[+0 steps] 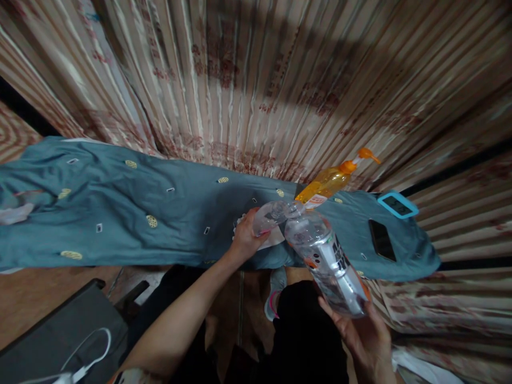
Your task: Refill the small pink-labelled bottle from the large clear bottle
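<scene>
My right hand (pixel 360 330) is closed around the base of a large clear plastic bottle (pixel 320 250) with a silver, black and orange label. The bottle is tilted, its neck pointing up and to the left. My left hand (pixel 248 234) grips a small clear, rounded plastic vessel (pixel 272 214); its exact kind cannot be made out. The vessel's narrow end meets the big bottle's neck, though whether they touch is unclear. Beneath the left hand lies a white piece (pixel 274 238) of paper or cloth. Just behind stands an orange pump bottle (pixel 326 184) of yellow-orange liquid.
A blue-green patterned cloth (pixel 128 213) covers the long narrow table. On its right lie a blue-framed digital display (pixel 398 205) and a dark phone (pixel 382 240). Pleated curtains (pixel 248 80) hang behind. At lower left, a white cable (pixel 96 341) rests on a dark surface.
</scene>
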Motion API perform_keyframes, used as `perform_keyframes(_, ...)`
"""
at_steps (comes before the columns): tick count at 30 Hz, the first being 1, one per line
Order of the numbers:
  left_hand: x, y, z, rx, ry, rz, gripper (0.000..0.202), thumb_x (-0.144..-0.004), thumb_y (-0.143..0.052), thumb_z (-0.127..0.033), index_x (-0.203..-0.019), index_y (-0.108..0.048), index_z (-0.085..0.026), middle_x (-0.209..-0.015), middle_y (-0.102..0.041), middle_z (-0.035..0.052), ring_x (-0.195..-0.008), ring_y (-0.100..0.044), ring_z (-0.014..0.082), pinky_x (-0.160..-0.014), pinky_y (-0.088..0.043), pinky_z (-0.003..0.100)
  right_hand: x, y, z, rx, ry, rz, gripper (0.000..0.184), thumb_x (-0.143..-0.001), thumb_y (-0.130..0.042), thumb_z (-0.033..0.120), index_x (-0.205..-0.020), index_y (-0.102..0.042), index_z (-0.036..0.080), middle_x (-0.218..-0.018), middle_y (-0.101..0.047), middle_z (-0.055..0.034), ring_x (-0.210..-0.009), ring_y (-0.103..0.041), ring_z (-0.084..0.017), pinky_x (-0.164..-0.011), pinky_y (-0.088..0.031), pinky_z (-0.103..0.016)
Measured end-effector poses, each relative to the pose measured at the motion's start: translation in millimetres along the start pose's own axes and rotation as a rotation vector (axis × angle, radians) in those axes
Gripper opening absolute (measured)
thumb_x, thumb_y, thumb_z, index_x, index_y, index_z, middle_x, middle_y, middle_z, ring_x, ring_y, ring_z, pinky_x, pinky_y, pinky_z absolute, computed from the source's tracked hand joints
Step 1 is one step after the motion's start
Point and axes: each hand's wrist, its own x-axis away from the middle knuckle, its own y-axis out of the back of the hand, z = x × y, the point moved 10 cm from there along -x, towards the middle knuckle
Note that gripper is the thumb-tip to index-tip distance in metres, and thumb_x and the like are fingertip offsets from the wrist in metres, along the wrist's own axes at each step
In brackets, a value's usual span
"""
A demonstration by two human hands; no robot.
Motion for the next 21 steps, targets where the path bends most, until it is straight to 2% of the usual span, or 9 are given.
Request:
perform_keyframes(6,-1,-0.5,0,0.005,-0.012,-0.01,0.057,-0.071,-0.077,-0.02,-0.124,-0.056,-0.021,-0.117,-0.072,0.007,-0.111,-0.069,0.0289,-0.098,-0.056,0.044,12,8,5,0.002,-0.013,-0.072,0.089,-0.024,-0.098,0.046,-0.11,-0.073,0.037,-0.112,-0.074,-0.0049,-0.1,-0.069,-0.033,-0.114,-0.021,-0.072)
perform_keyframes(9,-1,-0.5,-2,0.017,-0.028,-0.014,0.056,-0.073,-0.077,-0.021,-0.124,-0.056,-0.021,-0.117,-0.072,0.0073,-0.111,-0.069,0.0289,-0.098,-0.056,0.044,16,6,7,0.019,-0.002,-0.062,0.091,-0.025,-0.098,0.047,-0.112,-0.072,0.037,-0.112,-0.074,-0.0042,-0.1,-0.069,-0.033,-0.114,-0.021,-0.071)
perform_keyframes(12,-1,-1.4,-3,0.019,-0.033,-0.006,0.056,-0.072,-0.077,-0.02,-0.124,-0.055,-0.021,-0.116,-0.072,0.007,-0.108,-0.07,0.0285,-0.098,-0.056,0.045,17,5,9,0.039,0.022,-0.028,0.076,-0.031,-0.098,0.048,-0.102,-0.074,0.032,-0.107,-0.075,-0.0064,-0.099,-0.069,-0.033,-0.109,-0.028,-0.074)
perform_keyframes(15,-2,-2.2,-3,0.013,-0.037,-0.002,0.055,-0.072,-0.076,-0.02,-0.124,-0.055,-0.021,-0.117,-0.072,0.0066,-0.108,-0.07,0.0278,-0.098,-0.056,0.043,14,11,11,0.049,0.046,-0.005,0.067,-0.037,-0.097,0.047,-0.097,-0.075,0.028,-0.107,-0.075,-0.0097,-0.098,-0.07,-0.034,-0.096,-0.044,-0.073)
perform_keyframes(18,-2,-2.4,-4,0.006,-0.033,-0.005,0.054,-0.074,-0.075,-0.022,-0.123,-0.055,-0.021,-0.117,-0.072,0.0067,-0.109,-0.07,0.0277,-0.098,-0.056,0.043,8,19,10,0.04,0.045,0.058,0.061,-0.048,-0.094,0.045,-0.103,-0.074,0.027,-0.11,-0.074,-0.0109,-0.1,-0.07,-0.035,-0.087,-0.055,-0.066)
perform_keyframes(21,-3,-3.1,-4,0.005,-0.024,-0.002,0.054,-0.073,-0.075,-0.022,-0.123,-0.055,-0.021,-0.115,-0.072,0.0062,-0.108,-0.07,0.0274,-0.097,-0.056,0.042,2,23,10,0.039,0.063,0.144,0.052,-0.062,-0.088,0.043,-0.11,-0.073,0.03,-0.117,-0.072,-0.0101,-0.107,-0.069,-0.036,-0.088,-0.057,-0.066)
